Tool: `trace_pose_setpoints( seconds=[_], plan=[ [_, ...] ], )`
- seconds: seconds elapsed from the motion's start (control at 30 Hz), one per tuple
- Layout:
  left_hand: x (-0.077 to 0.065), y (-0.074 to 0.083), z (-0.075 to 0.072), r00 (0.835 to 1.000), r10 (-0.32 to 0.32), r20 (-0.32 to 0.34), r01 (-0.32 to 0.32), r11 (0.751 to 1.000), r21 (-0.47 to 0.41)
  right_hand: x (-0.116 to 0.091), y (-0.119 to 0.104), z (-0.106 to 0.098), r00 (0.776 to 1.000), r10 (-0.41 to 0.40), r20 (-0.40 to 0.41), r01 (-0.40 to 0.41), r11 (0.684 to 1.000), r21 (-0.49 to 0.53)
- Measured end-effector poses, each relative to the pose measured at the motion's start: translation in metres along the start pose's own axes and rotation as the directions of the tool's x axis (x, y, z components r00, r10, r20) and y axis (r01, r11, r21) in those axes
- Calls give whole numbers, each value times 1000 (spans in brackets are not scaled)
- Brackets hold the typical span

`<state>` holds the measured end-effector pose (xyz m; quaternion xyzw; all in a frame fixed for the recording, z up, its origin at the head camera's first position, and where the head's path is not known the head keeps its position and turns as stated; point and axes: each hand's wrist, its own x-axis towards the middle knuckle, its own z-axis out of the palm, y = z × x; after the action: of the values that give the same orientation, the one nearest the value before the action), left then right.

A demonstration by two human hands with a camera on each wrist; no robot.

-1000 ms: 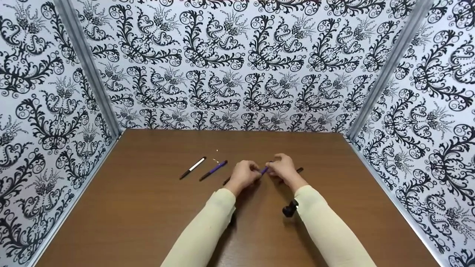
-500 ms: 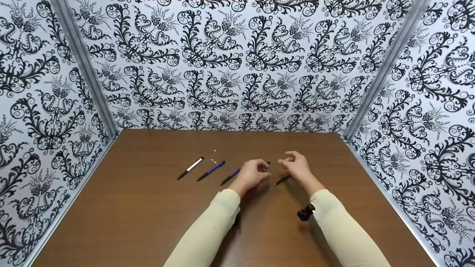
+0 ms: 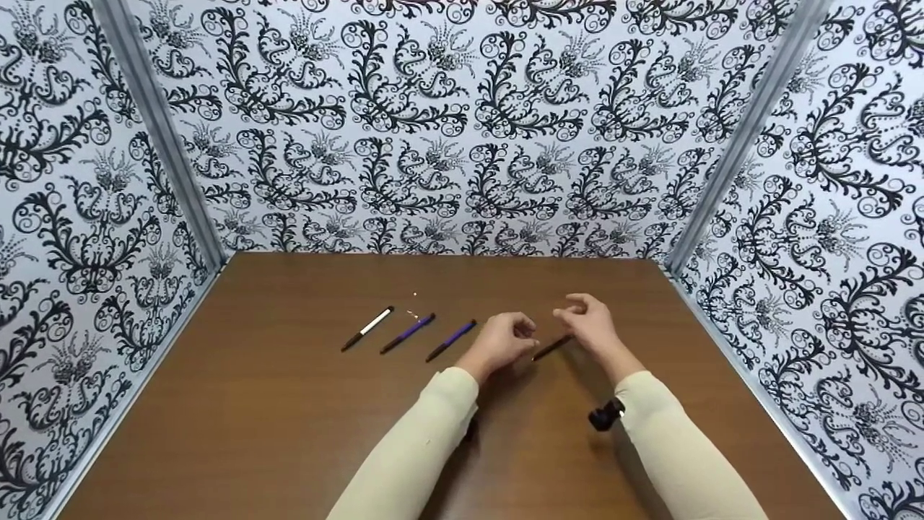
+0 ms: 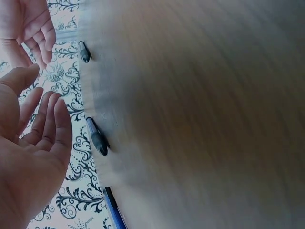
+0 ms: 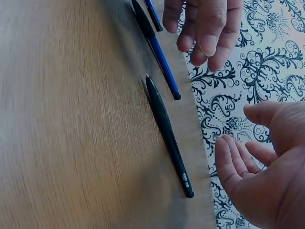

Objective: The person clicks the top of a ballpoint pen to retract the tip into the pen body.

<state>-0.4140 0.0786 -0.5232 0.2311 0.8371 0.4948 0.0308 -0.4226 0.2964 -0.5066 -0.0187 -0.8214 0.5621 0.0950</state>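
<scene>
My left hand (image 3: 503, 339) hovers over the middle of the table with loosely bent fingers and nothing in them. A blue pen with a black grip (image 5: 162, 59) lies close by it in the right wrist view; the hand hides this pen in the head view. To the right, my right hand (image 3: 592, 326) is relaxed and holds nothing, its fingers apart. A black pen (image 3: 551, 349) lies below and left of it, tip toward the person, one end covered by the hand in the head view. The right wrist view shows that black pen (image 5: 167, 138) whole.
Left of the hands, a blue pen (image 3: 451, 341), another blue pen (image 3: 408, 334) and a white pen with a black grip (image 3: 368, 328) lie slanted in a row on the wooden table (image 3: 289, 419). Patterned panels (image 3: 447, 144) enclose the back and sides.
Both hands had their fingers at a blue pen between them; they have let go and parted. The right hand moved right, the left slightly right, uncovering the blue pen left of it.
</scene>
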Motion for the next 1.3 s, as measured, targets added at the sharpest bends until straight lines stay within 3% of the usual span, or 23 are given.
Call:
trace_pose_setpoints(
  seconds=[0.27,0.43,0.63,0.9,1.3],
  plan=[
    [5,8,11,997,-35,73,28,995,93,-4,-3,-2,1000,12,7,-12,1000,-22],
    [9,9,23,998,-17,67,9,993,114,-4,0,-5,1000,11,-4,-11,1000,-21],
    [14,13,32,998,-42,48,33,982,185,-5,2,-8,1000,8,-8,-8,1000,-11],
    [20,9,45,994,-109,11,100,943,316,-6,5,-13,999,25,-24,-25,1000,4],
    [23,12,51,991,-132,-4,121,897,425,-8,11,-16,999,26,-40,-27,999,-34]
  ],
)
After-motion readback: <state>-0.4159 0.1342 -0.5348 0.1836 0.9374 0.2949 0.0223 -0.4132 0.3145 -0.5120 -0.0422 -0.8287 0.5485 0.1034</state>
